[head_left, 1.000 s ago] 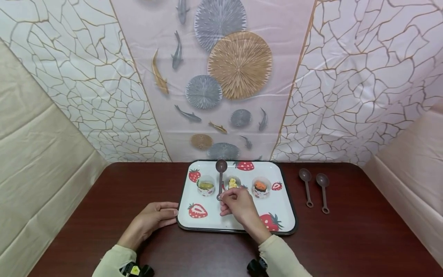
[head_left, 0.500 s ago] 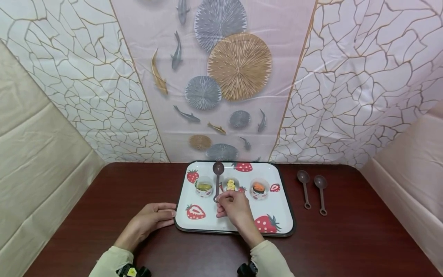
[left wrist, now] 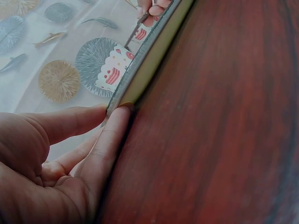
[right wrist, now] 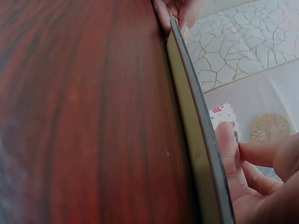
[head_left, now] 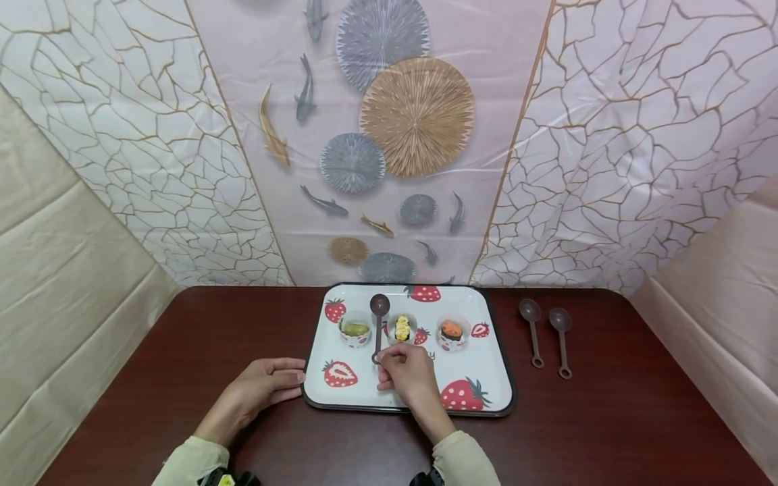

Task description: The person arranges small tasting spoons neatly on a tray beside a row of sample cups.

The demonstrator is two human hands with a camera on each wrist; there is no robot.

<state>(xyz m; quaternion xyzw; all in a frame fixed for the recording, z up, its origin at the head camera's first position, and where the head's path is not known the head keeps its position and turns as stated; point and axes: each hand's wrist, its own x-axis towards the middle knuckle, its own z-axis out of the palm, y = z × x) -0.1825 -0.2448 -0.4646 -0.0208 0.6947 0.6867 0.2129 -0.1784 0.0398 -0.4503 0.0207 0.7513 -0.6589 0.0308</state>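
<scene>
My right hand (head_left: 410, 378) pinches the ring end of a brown spoon (head_left: 377, 334) between thumb and fingers, over the white strawberry-print tray (head_left: 395, 391). The spoon's bowl points away from me, between two small paper cups. The left cup (head_left: 355, 339) holds a green piece. In the middle cup (head_left: 410, 324) sits a yellow-topped piece with a dark side. A third cup (head_left: 452, 343), to the right, has an orange-topped sushi piece with a dark wrap. My left hand (head_left: 258, 395) grips the tray's left rim (left wrist: 149, 60), thumb and fingers on either side of it.
Two more brown spoons, a left one (head_left: 533, 331) and a right one (head_left: 562, 341), lie on the dark wooden table (head_left: 608, 418) right of the tray. Behind stands a patterned cloth backdrop (head_left: 419, 115), with beige padded panels (head_left: 67, 283) at both sides.
My right hand has drawn the spoon slightly toward me, its bowl now inside the tray's far edge. My left hand keeps its place at the rim. The view has shifted a little.
</scene>
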